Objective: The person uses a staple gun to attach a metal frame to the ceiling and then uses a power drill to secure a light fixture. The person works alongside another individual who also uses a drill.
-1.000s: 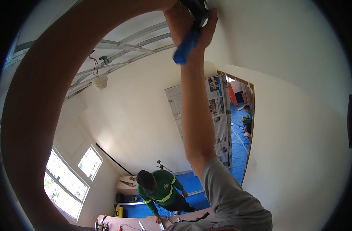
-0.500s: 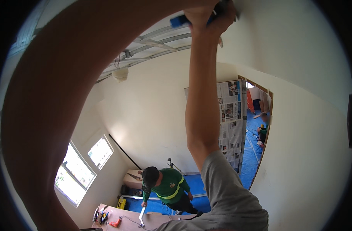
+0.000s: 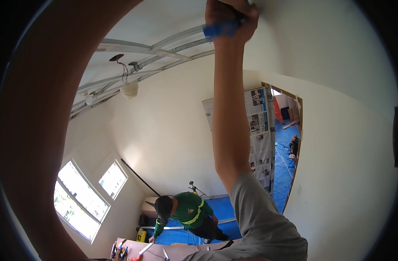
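Note:
Both my arms reach up overhead. At the top edge, my right hand (image 3: 247, 27) is closed round a blue-and-dark hand tool (image 3: 220, 29), close to where the wall meets the ceiling. The tool is blurred and partly hidden by the fingers, so its exact kind does not show. My left forearm passes out of the picture at the top. A bit of my left hand (image 3: 239, 5) seems to show above the tool, cut off by the edge, with its grip unclear.
Bare metal ceiling framing (image 3: 168, 53) with hanging wires runs overhead. A co-worker in a green top (image 3: 188, 211) bends over a board (image 3: 181, 251) bearing tools below. Newspaper covers a door panel (image 3: 260, 139) beside a doorway; blue sheeting (image 3: 225, 209) lies on the floor.
My left arm has shifted left and up, its hand mostly leaving the picture. My right hand has dropped slightly with the tool. The co-worker has leaned lower, moving a white strip toward the left.

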Available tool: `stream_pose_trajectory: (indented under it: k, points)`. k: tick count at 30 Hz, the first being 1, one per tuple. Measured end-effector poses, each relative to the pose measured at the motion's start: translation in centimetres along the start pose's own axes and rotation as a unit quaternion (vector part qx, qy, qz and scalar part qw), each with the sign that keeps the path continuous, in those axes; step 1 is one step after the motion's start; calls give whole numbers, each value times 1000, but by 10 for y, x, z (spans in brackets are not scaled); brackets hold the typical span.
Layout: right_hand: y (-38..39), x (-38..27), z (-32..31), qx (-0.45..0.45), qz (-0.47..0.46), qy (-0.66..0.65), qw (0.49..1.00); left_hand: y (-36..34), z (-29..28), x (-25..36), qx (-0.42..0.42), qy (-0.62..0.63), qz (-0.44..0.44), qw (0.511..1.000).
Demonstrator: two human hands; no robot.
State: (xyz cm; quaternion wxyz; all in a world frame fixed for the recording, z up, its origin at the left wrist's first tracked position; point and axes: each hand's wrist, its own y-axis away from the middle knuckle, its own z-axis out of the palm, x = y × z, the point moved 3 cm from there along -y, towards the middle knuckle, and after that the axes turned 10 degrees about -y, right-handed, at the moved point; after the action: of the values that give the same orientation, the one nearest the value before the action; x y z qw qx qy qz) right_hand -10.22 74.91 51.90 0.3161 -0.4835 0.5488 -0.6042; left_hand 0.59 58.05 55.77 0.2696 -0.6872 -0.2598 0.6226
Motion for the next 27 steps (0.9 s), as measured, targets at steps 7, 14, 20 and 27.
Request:
stream_pose_trajectory:
  k: [7,14,20,27]
  points:
    - [22,4,12,18,53,-56,997,-11,28,-9,124,-70,11,990]
    - [-10,0,-26,13,-17,20,1000,1,36,-9,97,-80,18,992]
    - [-7,9,-35,33,-30,43,998,2,30,-14,-8,-100,57,993]
    - [-8,18,-46,48,-44,75,995,27,19,-20,-95,-104,101,985]
